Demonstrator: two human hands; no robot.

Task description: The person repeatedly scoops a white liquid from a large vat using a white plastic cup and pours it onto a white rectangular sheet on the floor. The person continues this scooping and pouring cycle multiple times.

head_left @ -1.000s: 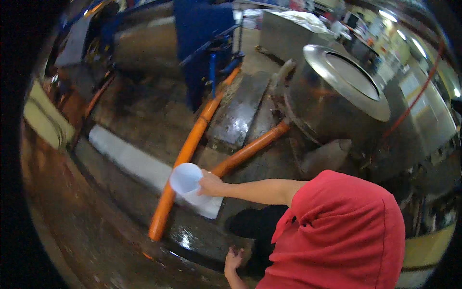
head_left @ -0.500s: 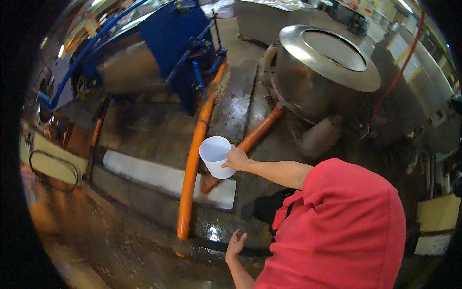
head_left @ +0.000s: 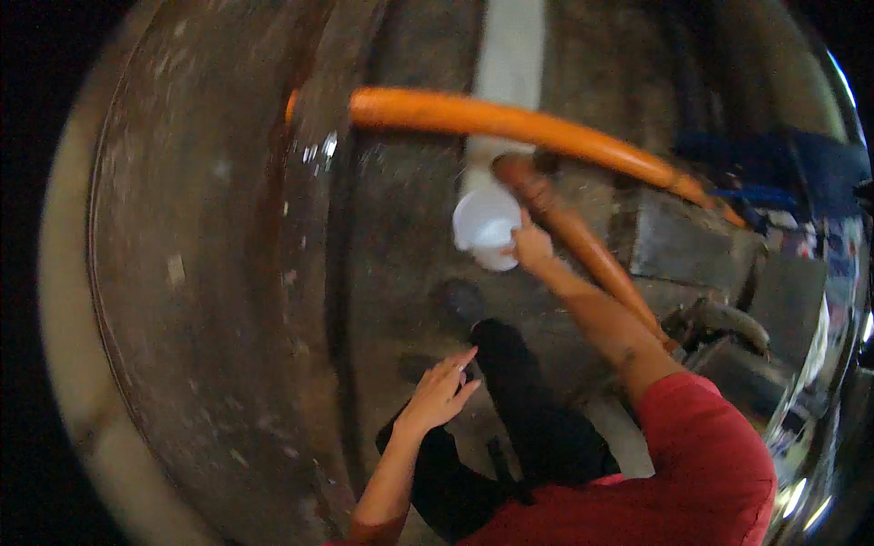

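Since half a second ago your head has tipped far down, so the big steel pot is gone from view and you now look almost straight at the wet floor (head_left: 228, 273) and your own dark legs. Your right hand (head_left: 531, 246) is stretched out in front of you, and its fingers (head_left: 521, 238) are curled tight on the rim of the white plastic cup (head_left: 487, 227). That cup sits just left of those fingers, with its open mouth turned up toward you. Right past those fingers lies the short orange hose (head_left: 583, 250), and the long orange hose (head_left: 510, 123) runs across the floor beyond them.

Your left hand (head_left: 439, 393) hangs low by your knee. Its fingers (head_left: 460, 364) are spread open and hold nothing.

Keep the cup level so nothing spills out. Pinch the rim firmly, since thin plastic bends easily. I think the floor may be slippery, so plant your feet before you lean. Keep your empty left hand out wide for balance.
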